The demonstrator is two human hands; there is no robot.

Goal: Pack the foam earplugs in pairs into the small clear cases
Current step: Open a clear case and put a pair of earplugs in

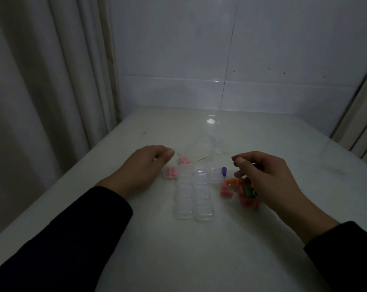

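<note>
- The small clear cases (193,193) lie in two columns at the middle of the white table (178,249), most of them without earplugs, probably so that each next one is easy to reach.
- At about 10 o'clock from these columns two cases (176,168) have pink earplugs inside; I think they were put aside as finished.
- The left hand (145,165) rests just beside these two, its fingers loosely curled and holding nothing, perhaps it guards them.
- The loose earplugs (240,191) make a heap at 3 o'clock from the columns, mostly pink, with one green and one orange.
- A purple earplug (224,171) stands at the edge of a separate case (216,173).
- The right hand (266,175) hovers over the heap, fingers bent towards the thumb; if it pinches an earplug, I cannot tell.
- A crumpled clear bag (208,147) lies at 12 o'clock, away from the work.
</note>
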